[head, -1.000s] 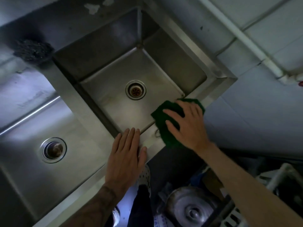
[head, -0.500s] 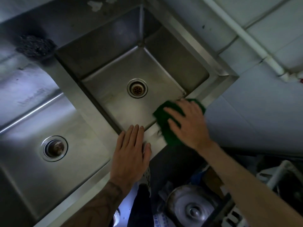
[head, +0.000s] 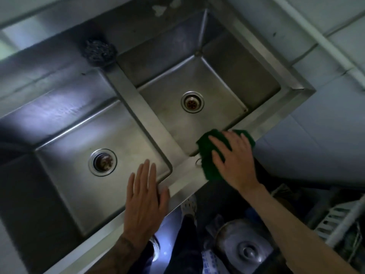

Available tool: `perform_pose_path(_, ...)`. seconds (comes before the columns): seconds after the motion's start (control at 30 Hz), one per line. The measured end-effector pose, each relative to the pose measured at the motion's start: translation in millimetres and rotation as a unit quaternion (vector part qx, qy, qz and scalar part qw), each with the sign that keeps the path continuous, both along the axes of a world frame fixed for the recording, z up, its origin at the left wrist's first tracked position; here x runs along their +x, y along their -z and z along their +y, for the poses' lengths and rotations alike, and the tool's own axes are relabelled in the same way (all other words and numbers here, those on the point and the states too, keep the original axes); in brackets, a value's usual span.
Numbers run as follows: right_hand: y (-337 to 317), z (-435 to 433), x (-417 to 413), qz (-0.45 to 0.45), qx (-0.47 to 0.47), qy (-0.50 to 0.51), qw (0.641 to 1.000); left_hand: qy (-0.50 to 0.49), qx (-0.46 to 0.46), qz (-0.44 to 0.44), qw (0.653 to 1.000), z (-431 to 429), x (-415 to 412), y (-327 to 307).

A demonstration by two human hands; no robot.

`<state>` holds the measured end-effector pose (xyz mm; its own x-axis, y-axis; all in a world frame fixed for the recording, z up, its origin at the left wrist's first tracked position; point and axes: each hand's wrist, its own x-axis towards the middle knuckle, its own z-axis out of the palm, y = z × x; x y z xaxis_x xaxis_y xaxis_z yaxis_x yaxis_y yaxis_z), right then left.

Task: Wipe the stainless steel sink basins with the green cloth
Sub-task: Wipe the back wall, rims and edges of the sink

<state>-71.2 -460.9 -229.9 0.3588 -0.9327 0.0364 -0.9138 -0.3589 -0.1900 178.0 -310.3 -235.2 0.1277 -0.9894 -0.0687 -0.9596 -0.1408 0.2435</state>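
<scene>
A stainless steel double sink fills the view. The right basin [head: 171,123] has a round drain [head: 192,101], and so does the left basin [head: 65,171] with its drain [head: 102,162]. The green cloth [head: 207,155] lies on the front rim at the right basin's near corner. My right hand [head: 234,158] presses flat on the cloth with fingers spread. My left hand [head: 145,196] rests flat, fingers straight, on the front rim by the left basin's near right corner, holding nothing.
A dark steel wool scourer [head: 97,52] sits on the back ledge above the divider [head: 144,113]. A white pipe [head: 324,38] runs along the tiled wall on the right. Below the sink are a metal pot lid [head: 245,248] and a white rack [head: 335,218].
The view has shifted, bringing the left basin further into frame. My left hand slid left along the front rim toward the left basin. My right hand stays on the cloth at the same corner.
</scene>
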Motion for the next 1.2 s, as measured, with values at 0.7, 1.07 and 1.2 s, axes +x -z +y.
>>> perform_pose_path(0.7,0.6,-11.4,187.2,-0.011,0.053,-0.101,0.993,-0.061,0.113,0.061,0.99,53.3,62.0,-8.9)
perform_pose_path(1.07,-0.1,-55.8,228.6,-0.057,0.052,-0.063,0.995,-0.052,0.12,0.056,0.99,54.6,67.7,1.5)
perform_pose_path(1.2,-3.4,-88.5,263.2,-0.049,0.072,-0.087,0.992,-0.051,0.122,0.057,0.99,54.3,67.8,1.6)
